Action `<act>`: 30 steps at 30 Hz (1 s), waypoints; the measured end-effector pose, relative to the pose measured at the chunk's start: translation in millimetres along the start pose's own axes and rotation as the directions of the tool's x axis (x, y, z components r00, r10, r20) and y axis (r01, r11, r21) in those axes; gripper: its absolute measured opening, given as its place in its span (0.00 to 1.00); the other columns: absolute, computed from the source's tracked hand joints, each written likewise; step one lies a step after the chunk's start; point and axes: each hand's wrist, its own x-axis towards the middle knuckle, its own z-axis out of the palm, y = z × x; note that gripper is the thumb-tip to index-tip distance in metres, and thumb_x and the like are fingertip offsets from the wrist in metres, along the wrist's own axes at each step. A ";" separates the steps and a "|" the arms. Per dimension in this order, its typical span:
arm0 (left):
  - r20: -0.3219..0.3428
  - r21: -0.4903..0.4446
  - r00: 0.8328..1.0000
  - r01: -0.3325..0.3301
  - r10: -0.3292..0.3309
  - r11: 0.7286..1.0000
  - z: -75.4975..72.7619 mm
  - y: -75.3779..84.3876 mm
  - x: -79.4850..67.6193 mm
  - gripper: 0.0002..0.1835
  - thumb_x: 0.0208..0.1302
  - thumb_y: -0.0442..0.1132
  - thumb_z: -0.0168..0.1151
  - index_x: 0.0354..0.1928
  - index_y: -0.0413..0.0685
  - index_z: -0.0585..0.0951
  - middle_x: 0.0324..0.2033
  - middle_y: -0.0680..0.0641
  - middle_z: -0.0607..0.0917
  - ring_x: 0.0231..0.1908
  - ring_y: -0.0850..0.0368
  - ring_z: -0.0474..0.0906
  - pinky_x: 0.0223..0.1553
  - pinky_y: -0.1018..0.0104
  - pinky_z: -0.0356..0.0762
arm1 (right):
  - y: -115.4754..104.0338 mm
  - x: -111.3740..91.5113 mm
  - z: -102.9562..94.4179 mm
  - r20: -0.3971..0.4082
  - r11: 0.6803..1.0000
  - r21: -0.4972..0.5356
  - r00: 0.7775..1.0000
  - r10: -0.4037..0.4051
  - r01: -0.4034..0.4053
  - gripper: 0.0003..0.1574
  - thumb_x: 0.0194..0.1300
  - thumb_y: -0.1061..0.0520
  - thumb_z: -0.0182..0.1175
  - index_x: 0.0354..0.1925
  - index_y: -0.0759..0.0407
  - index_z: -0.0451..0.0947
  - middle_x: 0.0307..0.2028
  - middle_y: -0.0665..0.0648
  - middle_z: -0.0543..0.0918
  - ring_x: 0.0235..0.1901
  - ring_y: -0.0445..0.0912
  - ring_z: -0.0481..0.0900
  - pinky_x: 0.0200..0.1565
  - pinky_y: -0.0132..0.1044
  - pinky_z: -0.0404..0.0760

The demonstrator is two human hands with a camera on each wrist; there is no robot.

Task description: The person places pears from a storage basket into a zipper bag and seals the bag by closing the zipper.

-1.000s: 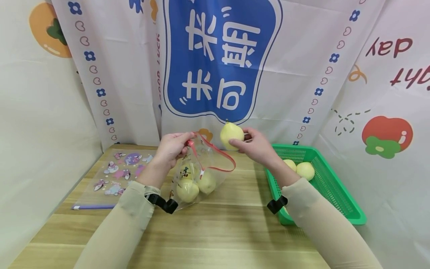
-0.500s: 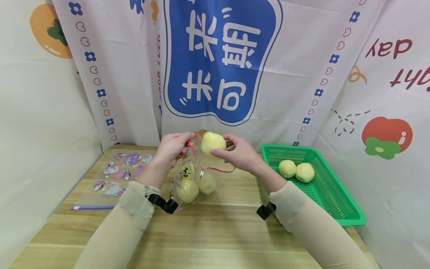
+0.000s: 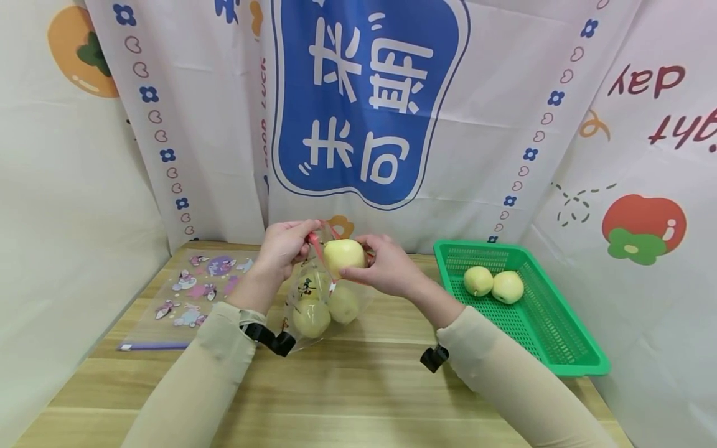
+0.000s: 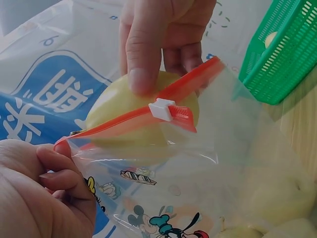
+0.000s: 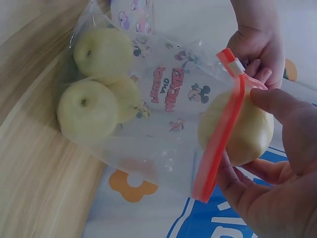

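Observation:
My left hand [image 3: 284, 247] pinches the red zip edge of a clear zip bag [image 5: 158, 134] printed with cartoon figures. Three pale yellow pears lie in the bottom of it, among them a front pear [image 5: 88, 110]. Between thumb and fingers, my right hand [image 3: 389, 266] holds another pear [image 3: 343, 256] at the bag's mouth. The red zip strip [image 5: 218, 148] crosses in front of that pear, which sits partly inside. A white slider [image 4: 161, 109] is on the strip. Part of the held pear is hidden by my right thumb in the left wrist view.
To the right stands a green plastic basket [image 3: 566, 311] with two pears [image 3: 493, 285] in it. A flat clear bag with purple prints and a purple zip [image 3: 196, 286] lies at the left of the wooden table [image 3: 336, 392]. Printed cloth [image 3: 482, 124] hangs behind.
My right hand has moved left and down with the pear, from beside the bag into its mouth. My left hand has kept its hold on the zip edge.

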 end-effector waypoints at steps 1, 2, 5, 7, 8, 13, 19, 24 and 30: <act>-0.002 -0.004 1.000 -0.002 0.002 1.000 -0.3 -0.2 0.1 0.18 0.81 0.43 0.64 0.60 0.36 0.86 0.18 0.59 0.82 0.14 0.71 0.67 0.18 0.77 0.62 | 0.0 -0.1 0.9 -0.001 1.000 0.001 1.000 0.000 0.000 0.41 0.65 0.42 0.79 0.69 0.56 0.80 0.60 0.60 0.78 0.60 0.52 0.78 0.56 0.43 0.89; -0.005 -0.005 1.000 -0.003 0.003 1.000 -0.6 -0.3 -0.1 0.19 0.81 0.43 0.64 0.62 0.36 0.85 0.18 0.59 0.81 0.14 0.71 0.67 0.18 0.77 0.62 | 0.0 -0.1 1.7 -0.001 1.000 0.006 1.000 0.000 0.000 0.41 0.65 0.42 0.80 0.69 0.56 0.80 0.61 0.60 0.78 0.61 0.52 0.78 0.57 0.43 0.89; -0.017 -0.012 1.000 -0.012 0.012 1.000 -2.1 -1.8 0.7 0.18 0.82 0.42 0.62 0.61 0.37 0.86 0.17 0.59 0.80 0.14 0.71 0.67 0.18 0.77 0.61 | 0.2 0.1 3.3 -0.006 1.000 0.018 1.000 -0.001 0.001 0.40 0.66 0.45 0.80 0.69 0.57 0.79 0.62 0.62 0.78 0.62 0.54 0.81 0.58 0.44 0.90; -0.026 -0.016 1.000 -0.016 0.016 1.000 -3.5 -2.5 1.5 0.13 0.82 0.42 0.62 0.53 0.40 0.89 0.16 0.59 0.80 0.14 0.71 0.66 0.18 0.76 0.61 | 0.0 0.1 3.5 -0.008 1.000 0.030 1.000 -0.001 0.001 0.38 0.67 0.46 0.80 0.68 0.58 0.79 0.63 0.63 0.78 0.63 0.55 0.84 0.59 0.43 0.90; -0.030 -0.019 0.999 -0.018 0.018 1.000 -4.2 -2.8 1.8 0.12 0.81 0.42 0.62 0.50 0.42 0.89 0.16 0.59 0.79 0.14 0.71 0.66 0.18 0.76 0.61 | 0.2 0.1 3.6 -0.009 0.999 0.034 1.000 -0.001 0.002 0.37 0.68 0.47 0.80 0.68 0.59 0.79 0.63 0.63 0.79 0.62 0.56 0.85 0.59 0.44 0.90; -0.036 -0.019 0.999 -0.018 0.018 1.000 -6.6 -1.4 0.9 0.10 0.82 0.42 0.63 0.43 0.47 0.88 0.16 0.59 0.79 0.14 0.70 0.66 0.18 0.76 0.60 | 1.7 -0.1 3.5 -0.008 0.998 0.061 1.000 0.008 -0.007 0.33 0.69 0.50 0.79 0.66 0.59 0.80 0.64 0.64 0.80 0.62 0.57 0.88 0.60 0.44 0.90; -0.039 -0.018 0.999 -0.017 0.017 1.000 -8.8 -0.2 0.0 0.11 0.82 0.42 0.61 0.50 0.44 0.88 0.16 0.59 0.79 0.14 0.70 0.66 0.18 0.76 0.59 | 3.7 0.5 1.9 -0.018 0.999 0.033 1.000 0.005 -0.004 0.31 0.71 0.50 0.77 0.65 0.59 0.81 0.63 0.63 0.81 0.60 0.56 0.89 0.60 0.44 0.90; -0.045 -0.028 0.999 -0.018 0.016 0.999 -10.3 -0.4 0.9 0.11 0.83 0.42 0.61 0.51 0.44 0.87 0.17 0.59 0.80 0.14 0.71 0.66 0.18 0.76 0.60 | 4.5 0.7 -2.3 -0.028 1.000 0.020 1.000 0.010 -0.010 0.25 0.73 0.51 0.75 0.61 0.60 0.83 0.59 0.62 0.84 0.57 0.54 0.90 0.56 0.43 0.91; -0.045 -0.027 0.999 -0.019 0.017 0.999 -10.8 -0.5 1.5 0.18 0.83 0.42 0.60 0.62 0.37 0.85 0.18 0.59 0.81 0.14 0.71 0.67 0.18 0.76 0.60 | 5.4 -1.2 -11.7 -0.059 0.999 0.042 0.998 0.022 -0.020 0.18 0.78 0.53 0.69 0.60 0.58 0.84 0.57 0.59 0.87 0.53 0.51 0.90 0.50 0.42 0.92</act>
